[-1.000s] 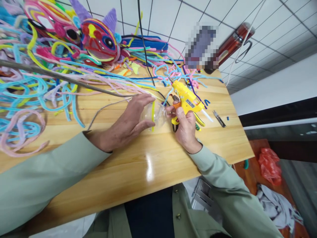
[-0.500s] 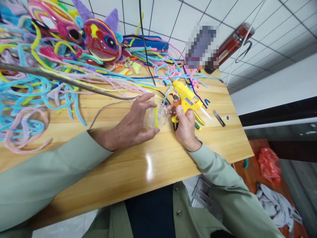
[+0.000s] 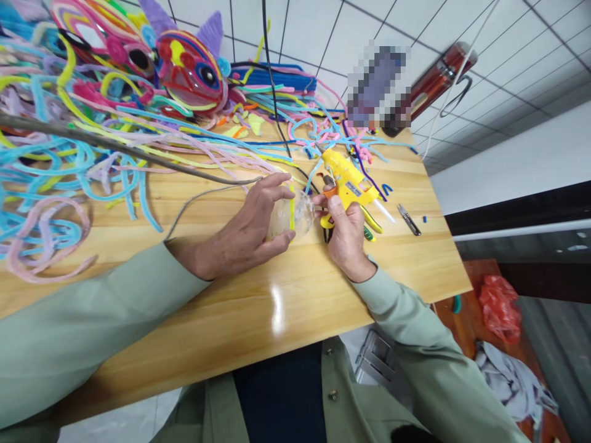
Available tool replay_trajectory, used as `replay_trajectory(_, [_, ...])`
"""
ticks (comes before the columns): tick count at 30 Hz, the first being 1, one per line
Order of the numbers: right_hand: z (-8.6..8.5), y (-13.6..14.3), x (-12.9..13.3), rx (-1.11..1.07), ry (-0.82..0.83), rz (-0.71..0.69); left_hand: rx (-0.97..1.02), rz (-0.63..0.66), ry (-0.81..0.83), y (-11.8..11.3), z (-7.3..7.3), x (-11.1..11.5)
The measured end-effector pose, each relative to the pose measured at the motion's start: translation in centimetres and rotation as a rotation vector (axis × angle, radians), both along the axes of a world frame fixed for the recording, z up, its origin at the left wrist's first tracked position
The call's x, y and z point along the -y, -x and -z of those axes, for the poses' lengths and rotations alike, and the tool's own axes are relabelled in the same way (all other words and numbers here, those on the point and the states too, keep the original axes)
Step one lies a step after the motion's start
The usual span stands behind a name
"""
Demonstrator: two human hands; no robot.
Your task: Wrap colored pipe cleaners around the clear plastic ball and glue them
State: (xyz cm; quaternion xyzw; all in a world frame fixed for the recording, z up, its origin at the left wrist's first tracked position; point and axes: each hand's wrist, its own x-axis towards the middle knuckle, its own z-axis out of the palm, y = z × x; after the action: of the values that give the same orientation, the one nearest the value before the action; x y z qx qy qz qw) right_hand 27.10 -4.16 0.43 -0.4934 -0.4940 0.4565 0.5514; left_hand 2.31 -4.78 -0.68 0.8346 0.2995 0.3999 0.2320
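Note:
My left hand (image 3: 247, 224) curls around a clear plastic ball (image 3: 303, 214), fingers over its top and thumb at its lower side. A yellow pipe cleaner (image 3: 292, 206) runs as a band across the ball, between my fingertips and thumb. My right hand (image 3: 346, 234) grips a yellow hot glue gun (image 3: 348, 178) by its handle, its nozzle pointing up and left, away from the ball. A clear glue stick (image 3: 386, 212) sticks out of the gun's back end. Fingers of the right hand reach the ball's right side; whether they press on it I cannot tell.
Loose pipe cleaners (image 3: 83, 160) cover the table's left and back. Decorated fish-like figures (image 3: 191, 74) stand behind them. Thread snips (image 3: 409, 220) and green-yellow pliers (image 3: 370, 223) lie right of the gun. A red thermos (image 3: 436, 83) stands at the back; cables cross the table (image 3: 231, 320).
My left thumb has shifted slightly up along the yellow band on the ball. The right hand and the glue gun stay about where they were.

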Motion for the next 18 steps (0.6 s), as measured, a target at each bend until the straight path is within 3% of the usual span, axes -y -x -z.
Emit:
replay_trajectory(11, [-0.02, -0.14, -0.02, 0.027, 0.011, 0.003, 0.042, -0.046, -0.003, -0.30, 0.54, 0.11])
replay_trajectory(18, [0.00, -0.14, 0.01, -0.011, -0.009, 0.027, 0.041, -0.044, -0.031, -0.42, 0.14, 0.41])
